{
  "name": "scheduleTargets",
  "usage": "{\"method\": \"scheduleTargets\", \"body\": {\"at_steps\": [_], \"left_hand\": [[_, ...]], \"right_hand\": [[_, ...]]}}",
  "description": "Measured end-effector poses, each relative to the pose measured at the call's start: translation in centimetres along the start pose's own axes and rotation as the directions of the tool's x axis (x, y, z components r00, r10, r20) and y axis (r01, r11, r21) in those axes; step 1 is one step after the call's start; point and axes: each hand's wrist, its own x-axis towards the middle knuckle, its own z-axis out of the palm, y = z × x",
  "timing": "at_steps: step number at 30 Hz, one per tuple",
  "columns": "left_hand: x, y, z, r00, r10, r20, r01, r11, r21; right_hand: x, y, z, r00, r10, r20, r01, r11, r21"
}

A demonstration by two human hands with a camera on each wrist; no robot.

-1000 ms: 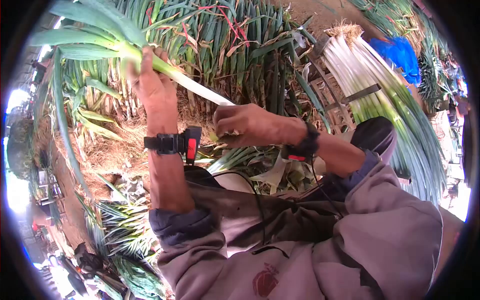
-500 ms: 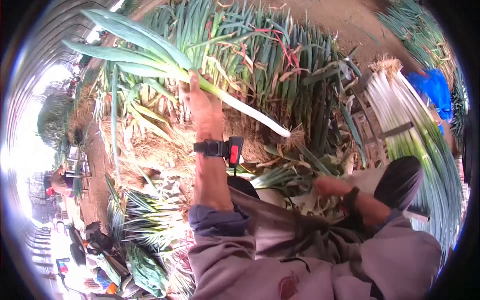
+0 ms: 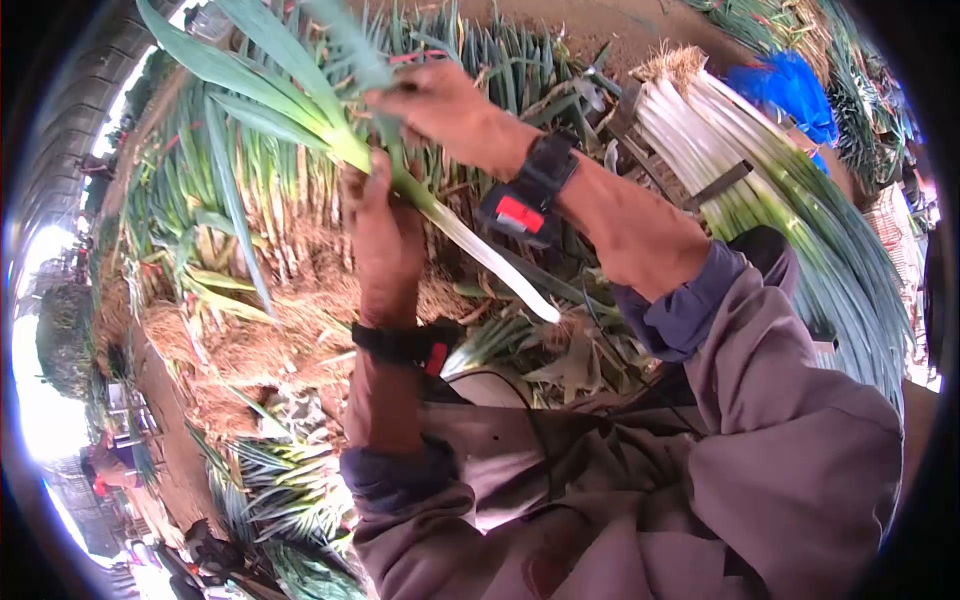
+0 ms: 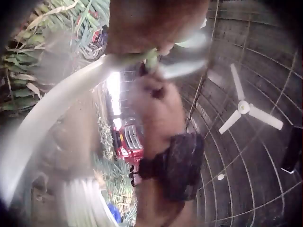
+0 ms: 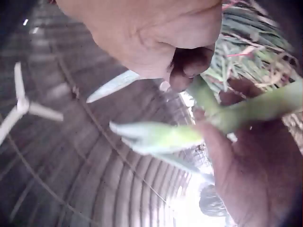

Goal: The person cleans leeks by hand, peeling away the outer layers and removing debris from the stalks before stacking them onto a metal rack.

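Note:
My left hand [image 3: 388, 235] grips a leek [image 3: 492, 262] where its white shaft meets the green leaves. The leaves fan out to the upper left, and the white end points down to the right. With curled fingers, my right hand [image 3: 450, 115] holds a green outer leaf [image 5: 202, 94] that splits away from the shaft just above the left hand. The upper part of that leaf is blurred in the head view. In the left wrist view the pale shaft [image 4: 57, 99] runs down to the left, with the right hand close below the left one.
Upright leeks [image 3: 290, 190] stand packed in front, their dry roots [image 3: 260, 335] facing me. A bundle of clean white leeks [image 3: 690, 140] lies on a rack at the right, near blue plastic [image 3: 790, 95]. Leaf trimmings [image 3: 575, 365] lie near my knees; more leeks [image 3: 290, 485] lie lower left.
My right hand left the leek's white end, dropped toward my lap, then rose to the leaves and took hold of one. The left hand kept its grip on the leek throughout.

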Motion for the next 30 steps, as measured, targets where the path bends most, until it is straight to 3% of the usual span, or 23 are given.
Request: {"method": "scheduleTargets", "body": {"at_steps": [1, 2, 3, 4, 5, 7, 8, 9, 11, 12, 14, 15, 16, 18, 19, 21, 22, 25, 26, 28, 29, 30], "left_hand": [[-0.2, 0.7, 0.6, 0.996, 0.016, -0.086, -0.016, 1.000, 0.005], [0.1, 1.6, -0.8, 0.995, 0.047, -0.088, -0.045, 0.999, 0.025], [0.4, 2.5, -2.1, 0.993, 0.078, -0.091, -0.074, 0.996, 0.045], [0.3, 4.3, -2.5, 0.972, 0.136, -0.191, -0.121, 0.989, 0.089], [0.9, 5.6, -4.2, 0.950, 0.216, -0.226, -0.202, 0.976, 0.083], [1.4, 8.7, -6.7, 0.925, 0.323, -0.200, -0.316, 0.946, 0.065], [1.6, 9.9, -7.9, 0.905, 0.367, -0.214, -0.363, 0.930, 0.056], [1.8, 10.8, -9.0, 0.884, 0.408, -0.228, -0.409, 0.911, 0.046], [1.2, 11.9, -9.1, 0.872, 0.408, -0.272, -0.418, 0.908, 0.020], [1.2, 11.7, -10.1, 0.868, 0.412, -0.277, -0.433, 0.901, -0.020], [1.7, 11.4, -10.7, 0.865, 0.415, -0.282, -0.441, 0.897, -0.035], [1.8, 10.8, -10.4, 0.870, 0.403, -0.283, -0.422, 0.907, -0.005], [2.0, 10.4, -10.3, 0.873, 0.388, -0.296, -0.397, 0.917, 0.030], [1.9, 9.7, -9.4, 0.922, 0.294, -0.251, -0.336, 0.930, -0.147], [2.1, 9.6, -9.5, 0.946, 0.260, -0.194, -0.303, 0.922, -0.241], [2.7, 9.8, -10.2, 0.932, 0.272, -0.238, -0.328, 0.913, -0.242], [2.9, 9.9, -10.8, 0.940, 0.274, -0.206, -0.320, 0.917, -0.240], [2.8, 10.4, -11.9, 0.942, 0.237, -0.238, -0.295, 0.922, -0.251], [3.2, 10.5, -13.0, 0.943, 0.222, -0.248, -0.283, 0.928, -0.244], [2.9, 9.1, -10.8, 0.935, 0.240, -0.261, -0.286, 0.946, -0.155], [3.9, 8.4, -13.0, 0.966, 0.197, -0.170, -0.234, 0.943, -0.237], [3.3, 7.1, -10.5, 0.939, 0.168, -0.301, -0.220, 0.965, -0.145]], "right_hand": [[0.4, 3.9, -1.8, 0.838, -0.546, 0.029, 0.534, 0.806, -0.256], [-0.3, 6.1, -3.6, 0.901, -0.433, 0.025, 0.417, 0.850, -0.323], [-1.4, 8.7, -5.7, 0.963, -0.253, -0.090, 0.205, 0.909, -0.364], [-2.6, 11.1, -7.8, 0.977, -0.051, -0.207, -0.031, 0.927, -0.373], [-3.7, 13.5, -9.8, 0.941, 0.144, -0.307, -0.252, 0.903, -0.349], [-10.3, 17.6, -13.5, 0.936, 0.351, -0.018, -0.277, 0.702, -0.656], [-13.8, 21.2, -13.2, 0.931, 0.363, -0.037, -0.242, 0.538, -0.808], [-17.0, 24.2, -13.6, 0.844, 0.529, 0.089, -0.154, 0.397, -0.905], [-22.9, 26.3, -12.5, 0.824, 0.547, 0.148, -0.028, 0.300, -0.954], [-23.2, 27.0, -11.2, 0.698, 0.702, 0.144, -0.047, 0.245, -0.968], [-23.8, 23.0, -7.3, 0.885, 0.334, 0.324, 0.106, 0.532, -0.840], [-22.4, 20.7, -5.3, 0.933, 0.141, 0.331, 0.128, 0.730, -0.671], [-20.1, 16.2, -3.2, 0.953, 0.150, 0.264, 0.053, 0.775, -0.630], [-16.5, 13.8, -1.7, 0.984, -0.161, 0.072, 0.170, 0.754, -0.634], [-15.7, 12.0, -2.3, 0.986, -0.157, 0.059, 0.158, 0.748, -0.644], [-14.5, 9.1, -2.9, 0.964, 0.248, -0.099, -0.267, 0.903, -0.336], [-15.0, 10.9, -3.2, 0.985, 0.108, -0.138, -0.148, 0.933, -0.328], [-18.0, 13.0, -5.2, 0.975, 0.095, -0.202, -0.171, 0.899, -0.402], [-18.8, 12.8, -5.3, 0.930, 0.346, -0.120, -0.362, 0.815, -0.452], [-19.2, 12.1, -3.2, 0.937, 0.303, 0.173, -0.184, 0.850, -0.493], [-19.2, 11.3, -1.6, 0.985, 0.127, 0.118, -0.065, 0.901, -0.428], [-18.0, 12.1, -0.4, 0.977, 0.152, 0.150, -0.136, 0.985, -0.106]]}}
